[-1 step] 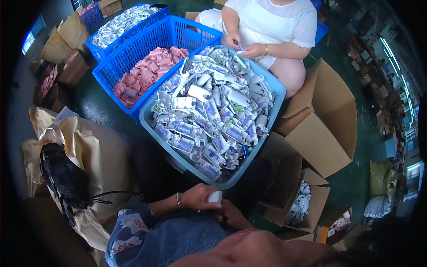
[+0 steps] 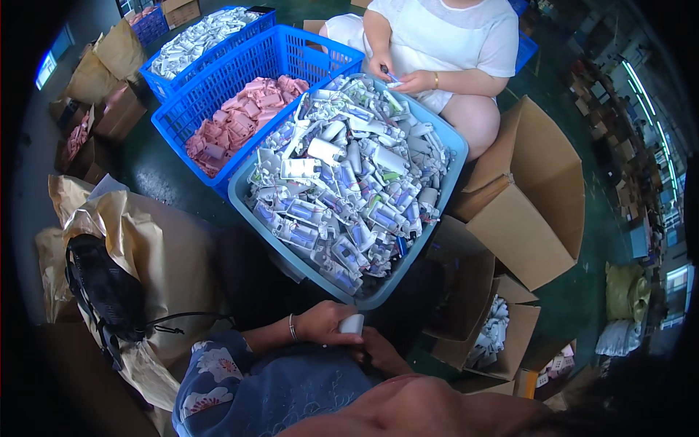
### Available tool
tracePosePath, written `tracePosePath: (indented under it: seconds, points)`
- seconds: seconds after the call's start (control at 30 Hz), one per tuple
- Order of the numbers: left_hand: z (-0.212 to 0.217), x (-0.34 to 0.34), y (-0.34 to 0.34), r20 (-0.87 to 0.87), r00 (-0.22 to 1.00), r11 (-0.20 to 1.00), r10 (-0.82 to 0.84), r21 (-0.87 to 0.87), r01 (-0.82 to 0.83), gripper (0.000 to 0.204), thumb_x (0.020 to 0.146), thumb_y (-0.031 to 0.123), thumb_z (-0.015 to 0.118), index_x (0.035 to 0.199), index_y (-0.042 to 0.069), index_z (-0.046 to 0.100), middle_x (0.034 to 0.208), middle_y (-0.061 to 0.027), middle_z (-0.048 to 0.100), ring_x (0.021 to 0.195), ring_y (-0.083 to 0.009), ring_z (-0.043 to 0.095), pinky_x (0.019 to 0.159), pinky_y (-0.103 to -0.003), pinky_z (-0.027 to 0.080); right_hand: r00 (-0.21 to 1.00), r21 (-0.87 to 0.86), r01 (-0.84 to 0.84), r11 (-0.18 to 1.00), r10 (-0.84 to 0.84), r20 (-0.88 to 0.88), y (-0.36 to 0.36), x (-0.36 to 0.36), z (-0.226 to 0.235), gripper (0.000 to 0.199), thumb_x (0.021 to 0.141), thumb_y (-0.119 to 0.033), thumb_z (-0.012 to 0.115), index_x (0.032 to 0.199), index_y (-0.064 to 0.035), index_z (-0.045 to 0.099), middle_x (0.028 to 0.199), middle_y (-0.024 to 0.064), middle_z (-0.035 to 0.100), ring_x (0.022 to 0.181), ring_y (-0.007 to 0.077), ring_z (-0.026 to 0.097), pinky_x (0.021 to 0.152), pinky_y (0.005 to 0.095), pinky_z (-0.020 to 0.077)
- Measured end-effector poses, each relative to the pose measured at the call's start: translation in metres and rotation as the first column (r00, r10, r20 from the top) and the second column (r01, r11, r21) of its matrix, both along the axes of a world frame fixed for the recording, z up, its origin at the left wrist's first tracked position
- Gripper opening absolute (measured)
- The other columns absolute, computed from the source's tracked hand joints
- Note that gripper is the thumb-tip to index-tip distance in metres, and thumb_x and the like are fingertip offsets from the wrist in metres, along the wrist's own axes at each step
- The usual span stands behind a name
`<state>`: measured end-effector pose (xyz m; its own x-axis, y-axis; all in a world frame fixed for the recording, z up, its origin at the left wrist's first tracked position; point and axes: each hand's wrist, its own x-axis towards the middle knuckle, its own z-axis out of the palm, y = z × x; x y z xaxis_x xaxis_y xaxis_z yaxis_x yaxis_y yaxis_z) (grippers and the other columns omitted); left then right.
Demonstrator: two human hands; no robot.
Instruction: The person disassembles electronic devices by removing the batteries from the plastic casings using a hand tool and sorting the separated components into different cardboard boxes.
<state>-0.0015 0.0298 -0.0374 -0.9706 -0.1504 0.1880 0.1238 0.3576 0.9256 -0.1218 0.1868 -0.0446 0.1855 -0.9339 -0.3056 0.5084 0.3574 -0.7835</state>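
Note:
Close to my body, my left hand point(image 2: 325, 323), with a bracelet at its wrist, is closed round a small white plastic casing point(image 2: 352, 324). My right hand point(image 2: 382, 352) is beside and below it; its fingers look curled in, and what they hold, if anything, is hidden. Just beyond my hands stands a light blue tub point(image 2: 291, 264) heaped with white casings point(image 2: 300, 169), many with bluish cylinders and thin wires inside. Across the tub sits a person in white, whose hands point(image 2: 408, 81) hold a small white part and a slim dark tool.
Behind the tub, a blue crate point(image 2: 170, 137) holds pink casings point(image 2: 237, 120); another blue crate point(image 2: 156, 84) holds white ones. Open cardboard boxes point(image 2: 542, 189) stand at the right, one containing white parts point(image 2: 494, 331). A brown paper sack point(image 2: 171, 255) with a black bag point(image 2: 105, 288) on it stands left.

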Motion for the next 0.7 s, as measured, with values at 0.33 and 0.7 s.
tracePosePath:
  seconds: [0.33, 0.7]
  points:
    - [0.013, -0.003, -0.007, 0.032, 0.985, 0.839, -0.167, -0.520, 0.159, 0.053, 0.064, 0.056, 0.071, 0.078, 0.007, 0.056, 0.067, -0.0098, 0.058, 0.061, -0.0283, 0.061, 0.049, -0.036, 0.047, 0.999, -0.313, 0.029, 0.949, -0.023, 0.022, -0.019, 0.020, 0.013, 0.027, 0.085, -0.032, 0.057, 0.088, -0.0059, 0.053, 0.063, -0.0040, 0.044, 0.051, 0.0043, 0.041, 0.045, 0.0202, 0.0307]
    - [0.056, -0.049, -0.015, -0.169, 0.908, 0.924, 0.382, 0.047, -0.380, 0.054, 0.065, 0.050, 0.075, 0.089, 0.007, 0.053, 0.070, -0.0016, 0.049, 0.056, -0.0166, 0.049, 0.050, -0.028, 0.040, 0.745, 0.522, 0.002, 0.853, -0.350, 0.568, -0.006, 0.008, -0.017, 0.028, 0.087, -0.035, 0.058, 0.081, -0.0081, 0.052, 0.059, -0.0051, 0.038, 0.048, 0.0062, 0.038, 0.044, 0.0214, 0.0307]
